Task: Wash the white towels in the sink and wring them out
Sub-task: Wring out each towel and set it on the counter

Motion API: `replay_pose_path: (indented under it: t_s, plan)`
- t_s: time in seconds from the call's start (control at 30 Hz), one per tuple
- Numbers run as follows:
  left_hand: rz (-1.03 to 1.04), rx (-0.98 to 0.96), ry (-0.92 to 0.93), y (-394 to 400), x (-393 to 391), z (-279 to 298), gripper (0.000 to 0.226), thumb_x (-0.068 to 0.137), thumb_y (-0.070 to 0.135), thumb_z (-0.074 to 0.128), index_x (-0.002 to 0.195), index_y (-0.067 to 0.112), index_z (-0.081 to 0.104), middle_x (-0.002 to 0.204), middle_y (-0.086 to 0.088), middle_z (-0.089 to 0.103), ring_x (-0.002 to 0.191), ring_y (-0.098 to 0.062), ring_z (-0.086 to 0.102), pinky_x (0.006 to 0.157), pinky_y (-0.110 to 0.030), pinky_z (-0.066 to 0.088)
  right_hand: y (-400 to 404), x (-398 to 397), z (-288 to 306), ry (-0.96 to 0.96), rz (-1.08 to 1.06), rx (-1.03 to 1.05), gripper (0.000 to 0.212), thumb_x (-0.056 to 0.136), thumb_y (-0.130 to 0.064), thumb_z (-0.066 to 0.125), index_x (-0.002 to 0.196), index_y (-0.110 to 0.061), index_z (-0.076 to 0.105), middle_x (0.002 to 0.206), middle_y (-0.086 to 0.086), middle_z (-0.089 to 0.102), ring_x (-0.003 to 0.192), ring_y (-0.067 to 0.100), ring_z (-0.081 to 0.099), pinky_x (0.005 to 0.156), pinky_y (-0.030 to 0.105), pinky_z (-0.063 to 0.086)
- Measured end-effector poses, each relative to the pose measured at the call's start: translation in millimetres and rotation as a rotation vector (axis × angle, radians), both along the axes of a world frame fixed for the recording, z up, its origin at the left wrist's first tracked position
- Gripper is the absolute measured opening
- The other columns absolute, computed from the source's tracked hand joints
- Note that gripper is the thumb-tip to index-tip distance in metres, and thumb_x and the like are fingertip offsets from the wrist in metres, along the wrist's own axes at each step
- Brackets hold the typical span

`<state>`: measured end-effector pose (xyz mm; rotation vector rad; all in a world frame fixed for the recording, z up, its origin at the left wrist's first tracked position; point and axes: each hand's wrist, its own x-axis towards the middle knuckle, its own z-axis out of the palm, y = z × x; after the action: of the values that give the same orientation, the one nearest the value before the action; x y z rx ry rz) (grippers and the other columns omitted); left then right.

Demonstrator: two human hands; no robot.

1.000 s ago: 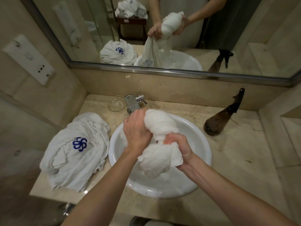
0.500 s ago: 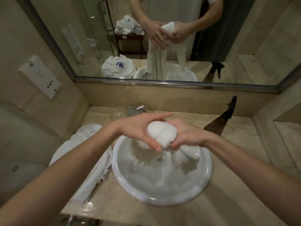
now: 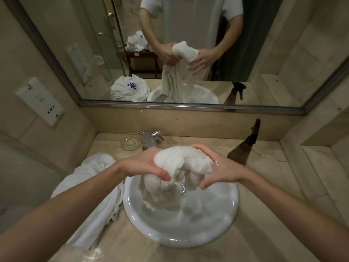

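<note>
Wringing step in hand over round white glazed ceramic sink (image 3: 222, 226): wet bunched white terry towel (image 3: 181, 159) held above basin, tail hanging in. Left hand (image 3: 145, 165) curled round one end, right hand (image 3: 224, 171) cupping other. Next, judged: firmer counter-twist. Beside: crumpled white towel pile (image 3: 94, 188), clear glass dish (image 3: 130, 141).

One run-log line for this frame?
wringing | left hand and right hand grip towel | over sink | second towel on counter left

Dim warm indoor light, soft shadows, wide-angle edge warp, slight blur, no harsh glare
</note>
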<state>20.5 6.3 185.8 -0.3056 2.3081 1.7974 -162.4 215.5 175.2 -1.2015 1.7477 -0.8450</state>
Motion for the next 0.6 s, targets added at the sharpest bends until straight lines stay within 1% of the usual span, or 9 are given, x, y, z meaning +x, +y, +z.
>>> replay_pose_path:
  t_s: [0.07,0.1,0.17,0.27,0.37,0.43,0.5,0.57,0.6]
  plan:
    - [0.030,0.035,0.012,-6.7,5.0,0.1,0.053,0.061,0.017,0.086,0.108,-0.002,0.069,0.106,-0.023,0.072,0.096,-0.040,0.070,0.084,-0.049,0.056,7.3,6.6,-15.6,-0.008,-0.004,-0.025,0.112,0.055,-0.026,0.098,0.140,-0.050,0.029,0.133,-0.036,0.050,0.125,-0.016,0.045,0.107,0.013,0.038]
    - [0.029,0.051,0.018,-8.0,5.4,1.5,0.054,0.061,0.017,0.086,0.109,-0.004,0.068,0.107,-0.025,0.071,0.098,-0.044,0.069,0.085,-0.054,0.055,4.4,12.7,-20.2,-0.051,-0.040,-0.045,0.109,0.057,-0.014,0.098,0.137,-0.044,0.031,0.123,-0.035,0.058,0.116,-0.018,0.052,0.101,0.011,0.043]
    - [0.012,0.086,0.030,-8.0,4.7,7.4,0.057,0.061,0.015,0.085,0.111,-0.006,0.066,0.109,-0.028,0.070,0.100,-0.047,0.067,0.085,-0.055,0.055,-7.8,23.4,-24.9,-0.070,-0.090,-0.157,0.093,0.054,-0.002,0.098,0.131,-0.021,0.048,0.104,-0.027,0.070,0.101,-0.007,0.066,0.087,0.014,0.050]
    - [-0.029,0.167,0.006,-13.0,5.5,17.5,0.061,0.063,0.010,0.082,0.119,-0.005,0.062,0.116,-0.025,0.069,0.104,-0.041,0.068,0.085,-0.044,0.057,-27.4,25.0,-21.2,0.029,-0.181,-0.385,0.078,0.053,-0.019,0.097,0.118,0.001,0.060,0.107,-0.005,0.071,0.103,0.006,0.067,0.089,0.021,0.049]
    - [-0.162,0.222,-0.077,-19.1,9.3,24.5,0.075,0.063,0.014,0.088,0.128,-0.004,0.055,0.123,-0.023,0.066,0.109,-0.036,0.065,0.089,-0.040,0.055,-34.1,15.4,1.7,0.284,-0.148,-0.507,0.067,0.063,-0.041,0.086,0.112,-0.009,0.054,0.095,-0.010,0.060,0.081,0.018,0.065,0.068,0.029,0.050]
    - [-0.208,0.334,-0.157,-17.7,10.8,27.3,0.089,0.058,0.027,0.094,0.131,0.002,0.050,0.122,-0.015,0.068,0.107,-0.029,0.067,0.087,-0.036,0.056,-33.7,7.0,15.0,0.504,-0.129,-0.553,0.080,0.068,-0.038,0.085,0.134,-0.028,0.041,0.116,-0.012,0.058,0.075,0.019,0.063,0.067,0.030,0.051]
    - [-0.201,0.474,-0.252,-16.6,10.7,31.9,0.092,0.049,0.037,0.097,0.123,0.008,0.050,0.106,-0.003,0.076,0.095,-0.016,0.073,0.077,-0.028,0.058,-31.3,-0.8,23.9,0.665,-0.050,-0.625,0.114,0.069,-0.024,0.089,0.153,-0.042,0.014,0.151,0.001,0.036,0.080,0.020,0.064,0.066,0.040,0.058]
    - [-0.169,0.546,-0.358,-17.5,10.9,38.3,0.087,0.034,0.041,0.100,0.107,0.008,0.066,0.088,-0.001,0.078,0.080,-0.013,0.075,0.068,-0.025,0.059,-28.7,-4.1,29.4,0.883,0.052,-0.744,0.119,0.070,-0.022,0.091,0.154,-0.042,0.009,0.161,0.016,0.015,0.089,0.024,0.063,0.060,0.042,0.058]
    - [-0.149,0.556,-0.400,-19.7,11.3,39.5,0.079,0.026,0.042,0.101,0.092,0.007,0.076,0.082,-0.003,0.077,0.074,-0.013,0.075,0.065,-0.025,0.059,-27.6,-3.6,32.2,0.974,0.098,-0.782,0.116,0.070,-0.022,0.091,0.152,-0.042,0.011,0.161,0.020,0.013,0.086,0.023,0.063,0.054,0.039,0.057]
